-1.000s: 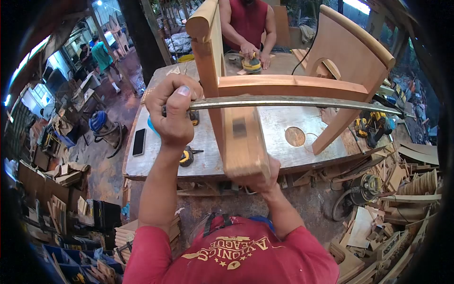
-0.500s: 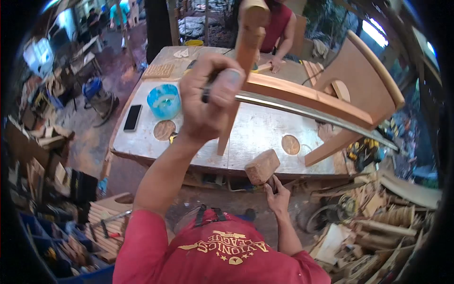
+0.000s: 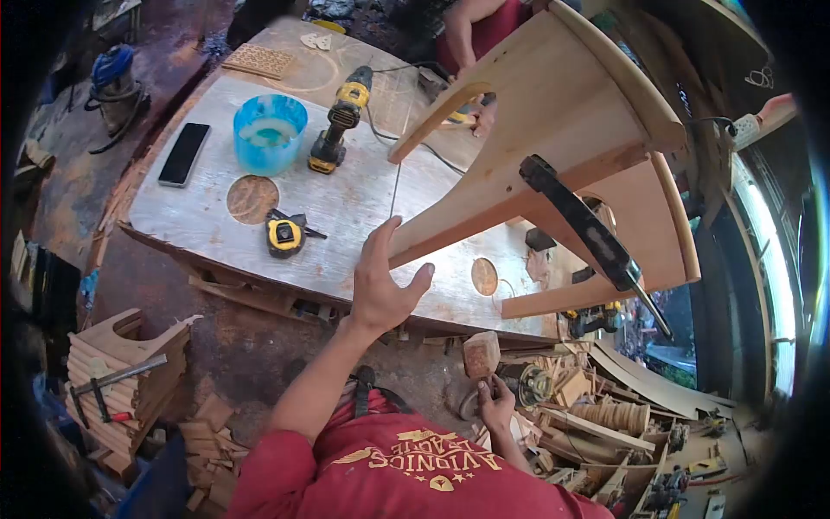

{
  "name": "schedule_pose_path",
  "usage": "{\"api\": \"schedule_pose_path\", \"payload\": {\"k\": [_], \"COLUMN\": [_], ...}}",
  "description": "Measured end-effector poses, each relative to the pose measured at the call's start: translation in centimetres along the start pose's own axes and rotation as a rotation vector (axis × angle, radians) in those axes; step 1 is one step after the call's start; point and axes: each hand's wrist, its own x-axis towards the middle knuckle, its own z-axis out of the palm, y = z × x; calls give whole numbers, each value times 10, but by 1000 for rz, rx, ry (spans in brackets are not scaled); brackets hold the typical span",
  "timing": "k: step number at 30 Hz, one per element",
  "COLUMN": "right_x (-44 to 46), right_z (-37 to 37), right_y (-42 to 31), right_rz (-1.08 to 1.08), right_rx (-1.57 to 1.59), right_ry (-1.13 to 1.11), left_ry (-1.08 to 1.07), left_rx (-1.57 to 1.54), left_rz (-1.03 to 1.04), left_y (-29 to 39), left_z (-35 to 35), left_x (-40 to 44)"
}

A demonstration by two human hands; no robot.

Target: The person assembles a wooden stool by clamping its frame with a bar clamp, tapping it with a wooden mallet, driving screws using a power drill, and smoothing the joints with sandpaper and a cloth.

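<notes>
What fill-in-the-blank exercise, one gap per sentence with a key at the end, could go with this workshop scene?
1. The right hand grips the wooden mallet by its ____.
2. The left hand, at the wooden frame, extends from a sleeve coloured ____.
3. Between the smartphone and the cordless drill stands a tub coloured ____.
4. The case of the tape measure is black and ____.

Missing words: handle; red; blue; yellow.
</notes>
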Motion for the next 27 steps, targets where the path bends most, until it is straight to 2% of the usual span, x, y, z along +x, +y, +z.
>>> {"api": "schedule_pose_path", "payload": {"k": [4,8,10,13,14,16,17,18,20,21,24,27], "right_x": [-2,-12,-13,-18,-25,-26,-25,-23,-13,-4,34,76], "right_z": [-4,-9,-13,-16,-21,-27,-30,-38,-55,-60,-84,-113], "right_y": [28,38,56,72,56,50,51,51,67,81,116,143], "right_rz": [-109,64,56,105,145,182,175,173,197,217,167,115], "right_rx": [85,137,142,105,118,127,112,93,98,128,130,44], "right_ry": [47,180,206,296,318,403,436,474,530,542,568,550], "left_ry": [-8,15,13,-47,-69,-72,-40,-19,73,132,247,258], "left_rx": [66,111,102,-21,39,5,-17,67,-222,-56,2,106], "left_rz": [42,124,177,173,142,251,370,359,238,192,212,117], "left_y": [-25,-16,-4,11,3,27,18,27,35,32,27,0], "left_z": [20,29,32,39,44,48,55,61,78,79,86,77], "left_x": [-11,-1,12,28,29,37,40,42,45,46,45,42]}}
